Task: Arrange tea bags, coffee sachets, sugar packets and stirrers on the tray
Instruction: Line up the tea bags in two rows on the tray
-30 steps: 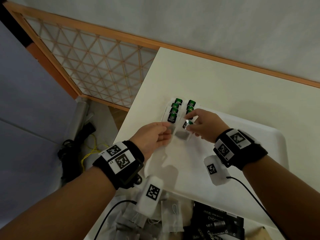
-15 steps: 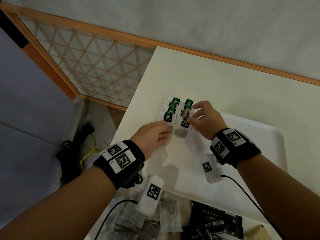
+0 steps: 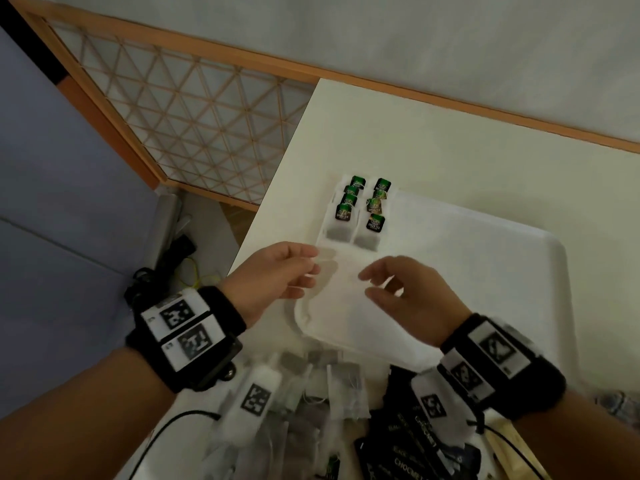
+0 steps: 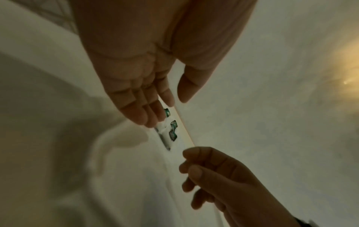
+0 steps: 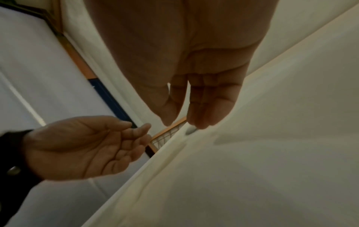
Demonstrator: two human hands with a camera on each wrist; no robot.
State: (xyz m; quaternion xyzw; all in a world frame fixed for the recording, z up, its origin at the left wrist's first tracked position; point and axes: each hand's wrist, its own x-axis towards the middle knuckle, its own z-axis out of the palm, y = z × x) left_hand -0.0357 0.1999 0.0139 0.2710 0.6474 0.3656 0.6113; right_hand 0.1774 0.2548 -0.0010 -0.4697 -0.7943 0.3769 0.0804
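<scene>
A white tray (image 3: 485,258) lies on the white table. Two short columns of tea bags with green tags (image 3: 360,213) are laid at its far left corner, seen small in the left wrist view as tea bags (image 4: 170,130). My left hand (image 3: 304,268) hovers just near of the rows with relaxed fingers and holds nothing; it shows in the right wrist view as the left hand (image 5: 124,138). My right hand (image 3: 374,282) hovers beside it, fingers loosely bent, empty; the left wrist view shows the right hand (image 4: 194,169).
Loose tea bags (image 3: 322,386) and black sachets (image 3: 408,441) are heaped at the near table edge under my wrists. A wood lattice screen (image 3: 180,109) stands left of the table, with cables (image 3: 166,268) on the floor below.
Both hands have let go of the tea bag at the near end of the right column and drawn back toward me. That bag now lies in the row.
</scene>
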